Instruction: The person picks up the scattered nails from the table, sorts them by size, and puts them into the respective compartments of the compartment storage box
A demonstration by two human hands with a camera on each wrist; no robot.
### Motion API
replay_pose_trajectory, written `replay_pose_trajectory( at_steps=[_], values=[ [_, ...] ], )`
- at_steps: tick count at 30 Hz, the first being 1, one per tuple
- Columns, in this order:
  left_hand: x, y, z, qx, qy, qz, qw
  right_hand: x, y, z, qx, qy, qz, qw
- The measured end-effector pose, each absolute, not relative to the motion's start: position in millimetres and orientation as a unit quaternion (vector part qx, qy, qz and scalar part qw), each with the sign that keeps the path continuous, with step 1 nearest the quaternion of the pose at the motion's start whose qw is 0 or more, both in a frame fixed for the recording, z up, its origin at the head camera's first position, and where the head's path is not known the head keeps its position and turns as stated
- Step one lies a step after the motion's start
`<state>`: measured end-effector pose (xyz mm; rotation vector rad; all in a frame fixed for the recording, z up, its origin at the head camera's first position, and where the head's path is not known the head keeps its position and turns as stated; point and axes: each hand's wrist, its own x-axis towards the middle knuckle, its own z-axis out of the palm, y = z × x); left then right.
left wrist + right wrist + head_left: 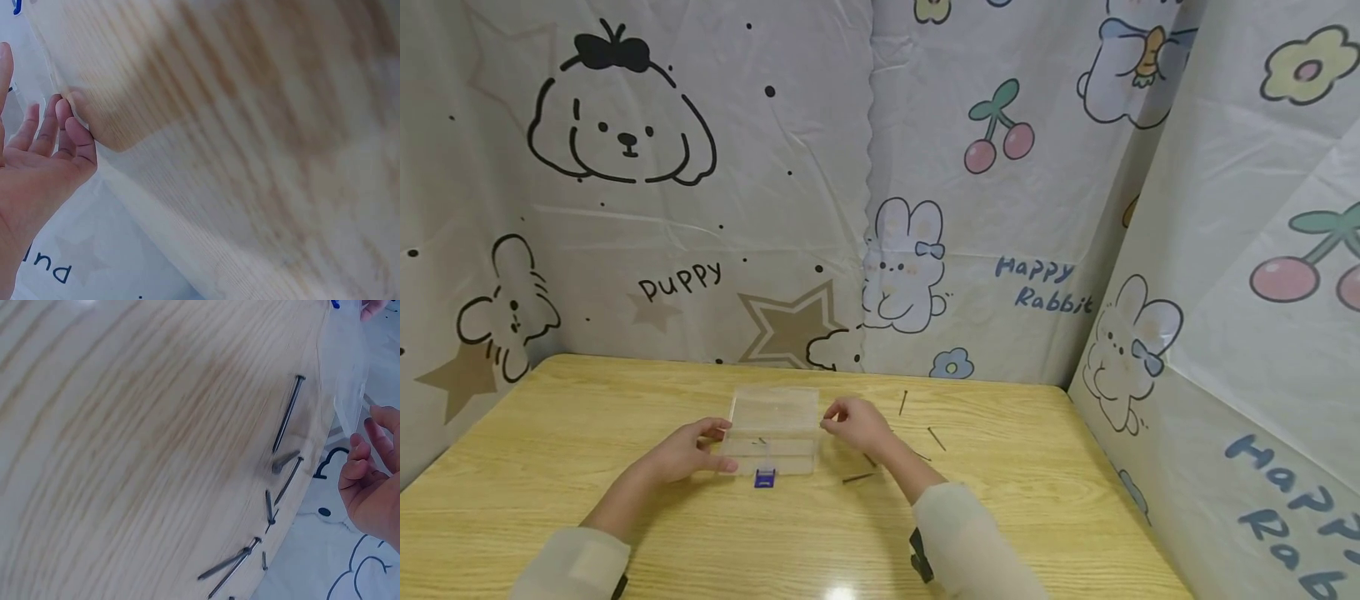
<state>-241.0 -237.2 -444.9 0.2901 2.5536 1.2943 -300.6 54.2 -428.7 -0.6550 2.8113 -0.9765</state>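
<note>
A clear plastic box (807, 465) with a blue latch (764, 478) at its front lies on the table. A small nail (761, 442) shows inside its front part; the clear rear panel looks like the swung-back lid (775, 408). My left hand (681, 450) holds the box's left side, thumb at the front corner and fingers farther back. On the other side, my right hand (859, 425) has curled fingers at the right edge of the lid, seemingly pinching it. The right wrist view shows the fingertips (356, 447) against the clear plastic. Several nails (289, 412) lie near the right hand.
The wood-grain table (685, 542) extends around the box. Loose nails (937, 439) lie scattered right of the box, partly hidden behind the right forearm. Printed cloth (790, 208) hangs behind the table and along its right side.
</note>
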Motion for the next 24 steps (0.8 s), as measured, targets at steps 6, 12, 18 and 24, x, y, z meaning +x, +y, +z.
replay_pose_trajectory(
  at_steps=[6,12,18,24],
  values=[
    [-241.2,-237.1,-444.1,0.101,0.878,0.448,0.132,-302.7,69.6,-426.8,-0.201,0.925,-0.319,0.047],
    [-241.2,-237.7,-444.5,0.104,0.879,0.448,0.127,-303.5,85.4,-427.5,-0.185,0.924,-0.331,0.049],
    [-240.9,-237.6,-445.1,0.103,0.879,0.448,0.125,-304.8,99.9,-430.1,-0.166,0.926,-0.337,0.046],
    [-241.0,-237.8,-446.9,0.103,0.879,0.449,0.123,-308.0,113.0,-435.2,-0.152,0.929,-0.335,0.036]
  ],
)
